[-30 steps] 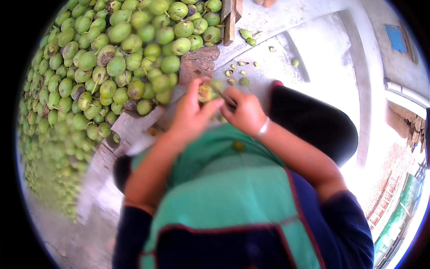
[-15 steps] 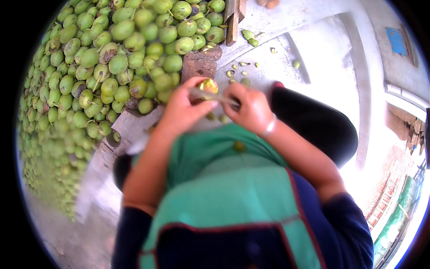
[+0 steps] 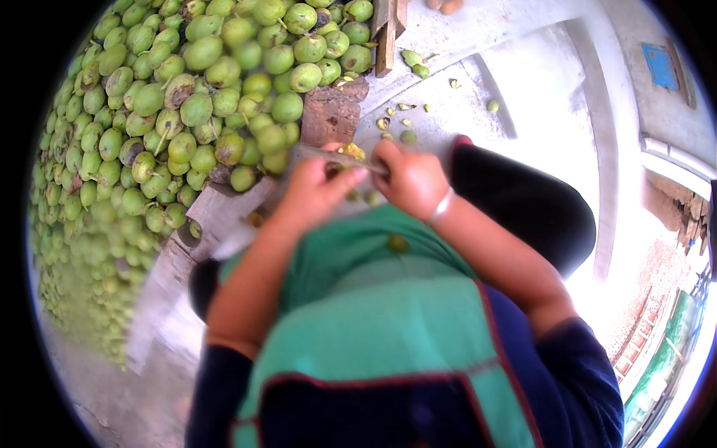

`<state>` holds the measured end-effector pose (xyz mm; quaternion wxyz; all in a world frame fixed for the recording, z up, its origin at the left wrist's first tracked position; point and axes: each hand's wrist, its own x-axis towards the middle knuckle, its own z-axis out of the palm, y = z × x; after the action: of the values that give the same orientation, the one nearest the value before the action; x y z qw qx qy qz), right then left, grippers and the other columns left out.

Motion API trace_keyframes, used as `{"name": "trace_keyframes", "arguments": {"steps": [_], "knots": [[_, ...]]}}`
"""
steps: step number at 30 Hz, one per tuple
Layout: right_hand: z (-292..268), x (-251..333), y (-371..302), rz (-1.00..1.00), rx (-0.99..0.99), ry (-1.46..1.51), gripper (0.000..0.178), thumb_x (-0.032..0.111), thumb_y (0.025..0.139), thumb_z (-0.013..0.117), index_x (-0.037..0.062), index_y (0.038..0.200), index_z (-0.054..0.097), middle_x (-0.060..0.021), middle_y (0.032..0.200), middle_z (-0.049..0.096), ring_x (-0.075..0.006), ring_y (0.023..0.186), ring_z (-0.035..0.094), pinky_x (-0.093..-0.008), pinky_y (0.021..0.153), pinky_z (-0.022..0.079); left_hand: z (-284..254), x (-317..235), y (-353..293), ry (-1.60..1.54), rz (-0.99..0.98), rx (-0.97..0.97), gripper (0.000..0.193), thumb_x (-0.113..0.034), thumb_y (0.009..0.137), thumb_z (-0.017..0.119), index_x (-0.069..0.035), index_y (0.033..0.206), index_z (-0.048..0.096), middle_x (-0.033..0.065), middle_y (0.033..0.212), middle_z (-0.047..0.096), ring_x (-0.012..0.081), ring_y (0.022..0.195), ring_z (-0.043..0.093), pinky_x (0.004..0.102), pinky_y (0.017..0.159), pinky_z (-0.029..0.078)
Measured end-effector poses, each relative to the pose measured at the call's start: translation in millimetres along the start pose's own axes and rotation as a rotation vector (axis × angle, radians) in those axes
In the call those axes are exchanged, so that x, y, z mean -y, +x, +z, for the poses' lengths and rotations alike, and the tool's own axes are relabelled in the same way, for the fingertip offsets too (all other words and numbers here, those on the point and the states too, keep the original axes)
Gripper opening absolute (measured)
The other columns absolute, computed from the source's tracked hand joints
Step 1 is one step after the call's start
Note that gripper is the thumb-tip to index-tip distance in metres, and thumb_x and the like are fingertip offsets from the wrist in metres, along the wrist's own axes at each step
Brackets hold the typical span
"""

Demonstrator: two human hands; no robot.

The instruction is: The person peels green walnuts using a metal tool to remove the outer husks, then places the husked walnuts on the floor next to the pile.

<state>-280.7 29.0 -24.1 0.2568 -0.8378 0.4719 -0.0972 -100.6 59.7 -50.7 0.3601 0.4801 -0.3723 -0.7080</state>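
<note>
My left hand point(image 3: 317, 183) is closed round a partly peeled round fruit point(image 3: 351, 151), whose yellow-green cut surface shows at the top. Most of that fruit is hidden by my fingers and the blade. In my right hand point(image 3: 413, 181), closed, is the grip of a knife point(image 3: 310, 152). Its broad greyish blade reaches left across the fruit, above my left thumb. Both hands are close together, over the front of the green apron point(image 3: 366, 306). A small green-brown piece point(image 3: 397, 243) rests on the apron.
Left and far left spreads a large heap of round green fruits point(image 3: 196, 108), edged by wooden boards point(image 3: 331, 116) and a post point(image 3: 386, 45). Peel scraps point(image 3: 383, 122) and a few fruits point(image 3: 412, 58) lie on the pale floor. My dark-trousered right leg point(image 3: 523, 201) is at right.
The knife blade has swung left across the fruit and now sticks out past my left hand. My left hand has dropped slightly toward me, and less of the fruit shows.
</note>
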Motion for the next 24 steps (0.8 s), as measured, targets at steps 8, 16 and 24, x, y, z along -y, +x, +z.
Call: {"name": "trace_keyframes", "arguments": {"steps": [8, 16, 24], "knots": [[-14.8, -6.3, 10.8, 0.024, -0.01, -0.01, 0.02, 0.016, 0.07, 0.063, 0.0087, 0.085, 0.051, -0.0099, 0.072, 0.058, -0.0306, 0.065, 0.06, -0.0406, 0.055, 0.047, -6.4, -0.6, -1.9, 0.011, 0.052, 0.008, 0.041, -0.009, 0.078, 0.069, -0.001, 0.114, 0.049, 0.0014, 0.1, 0.056, 0.0085, 0.09, 0.052, 0.0237, 0.079, 0.044], [-0.9, -12.0, 9.2, 0.085, 0.045, -0.072, 0.021, 0.017, 0.071, 0.064, 0.0079, 0.084, 0.052, -0.0115, 0.071, 0.059, -0.031, 0.063, 0.059, -0.041, 0.055, 0.047, -10.9, -6.3, -1.6, -0.015, -0.029, 0.109, 0.039, -0.008, 0.074, 0.07, -0.003, 0.109, 0.054, 0.0006, 0.097, 0.057, 0.0072, 0.081, 0.053, 0.022, 0.068, 0.046], [-3.1, -6.5, 6.4, 0.078, -0.053, 0.175, 0.016, 0.018, 0.073, 0.063, 0.008, 0.081, 0.053, -0.0124, 0.066, 0.06, -0.0314, 0.059, 0.06, -0.0403, 0.054, 0.048, -4.3, 6.0, 3.3, 0.002, 0.023, 0.036, 0.042, -0.008, 0.077, 0.069, -0.003, 0.114, 0.051, 0.0011, 0.095, 0.058, 0.0081, 0.076, 0.055, 0.0228, 0.064, 0.048]]}}
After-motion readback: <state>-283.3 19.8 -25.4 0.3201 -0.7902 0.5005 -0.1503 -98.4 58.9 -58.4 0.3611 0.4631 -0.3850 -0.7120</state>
